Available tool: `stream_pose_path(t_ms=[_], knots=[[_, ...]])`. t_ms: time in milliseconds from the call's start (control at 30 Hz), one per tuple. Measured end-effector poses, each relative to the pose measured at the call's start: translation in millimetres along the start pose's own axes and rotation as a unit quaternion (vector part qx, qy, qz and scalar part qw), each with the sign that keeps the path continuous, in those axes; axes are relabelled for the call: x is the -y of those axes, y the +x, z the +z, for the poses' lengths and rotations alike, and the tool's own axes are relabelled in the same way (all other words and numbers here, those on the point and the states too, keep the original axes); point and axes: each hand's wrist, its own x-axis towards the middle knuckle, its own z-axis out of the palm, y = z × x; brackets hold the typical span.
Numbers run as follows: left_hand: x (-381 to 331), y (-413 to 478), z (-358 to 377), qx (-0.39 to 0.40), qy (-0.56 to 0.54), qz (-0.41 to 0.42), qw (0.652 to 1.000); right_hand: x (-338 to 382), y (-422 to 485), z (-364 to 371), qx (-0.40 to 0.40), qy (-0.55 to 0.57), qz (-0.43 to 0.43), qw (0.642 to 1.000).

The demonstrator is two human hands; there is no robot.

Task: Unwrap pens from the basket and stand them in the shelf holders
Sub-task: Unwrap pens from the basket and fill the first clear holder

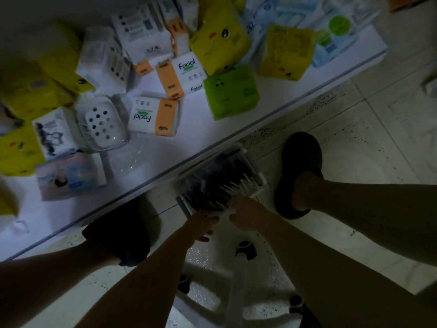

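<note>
**Both hands at the pen basket on the tiled floor**

Just below the centre of the frame sits the basket [222,178], a pale, hard-edged rectangular tray resting on the floor beside the shelf edge. It is packed with pens [220,183]: slim dark barrels lying side by side, with light pointed tips fanned out toward its lower right side. The picture is dim and blurred, so no wrapping can be made out.

The left hand [203,224] is at the basket's near edge, its fingers curled; what they hold, if anything, I cannot tell. The right hand [244,213] meets the same edge just beside it, fingers bent around a thin pale strip that may be the rim or a pen.

Right of the basket stands a foot in a soft, rounded dark slipper [299,171]. The floor [354,143] is glossy pale tile with dark speckles.

Across the upper left runs a smooth white shelf [205,131], crowded with soft-cornered tissue packs: orange-and-white ones marked "Facial" [153,117], glossy yellow ones [220,36] and a green one [230,92]. Further left lies a clear oval plastic dish [102,123] with round holes.
</note>
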Motion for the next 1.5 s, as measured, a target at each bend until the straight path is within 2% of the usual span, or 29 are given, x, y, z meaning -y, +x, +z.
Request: stream_pose_path(t_ms=[67,233,467,600,733,933,1067,1200,1267,1400,1500], knots=[[-2.6,2.4,1.3,-0.012,0.001,0.011,1.0,-1.2,0.1,4.2,-0.003,0.005,-0.009,1.0],[-14.3,1.8,4.5,-0.073,-0.105,0.024,0.992,6.4,10.0,4.7,0.013,-0.017,0.003,1.0],[-6.8,-18.8,-13.3,-0.145,0.023,0.076,0.986,17.8,18.8,-0.2,0.014,-0.039,0.021,0.999],[11.0,-41.8,-24.4,-0.173,0.039,0.107,0.978,17.4,22.1,-2.9,0.009,-0.056,0.024,0.998],[12.2,-64.4,-33.2,-0.201,0.055,0.13,0.969,21.7,10.9,-7.2,-0.036,-0.05,0.027,0.998],[8.0,-91.1,-36.4,-0.235,0.065,0.162,0.956,36.9,-16.6,-19.2,-0.147,-0.051,0.029,0.987],[17.0,-108.2,-34.3,-0.249,0.024,0.181,0.951,47.2,-33.4,-27.6,-0.204,-0.032,0.04,0.978],[17.9,-129.5,-29.9,-0.208,-0.03,0.198,0.957,54.7,-53.8,-32.2,-0.245,-0.019,0.042,0.968],[16.9,-138.9,-29.8,-0.186,-0.07,0.207,0.958,59.4,-66.8,-38.7,-0.269,0.027,0.028,0.962],[7.7,-161.4,-31.9,-0.17,-0.157,0.251,0.94,77.4,-99.1,-60.7,-0.307,0.192,-0.046,0.931],[-0.7,-183.5,-37.0,-0.181,-0.18,0.273,0.927,91.6,-122.2,-78.1,-0.285,0.281,-0.073,0.913]])
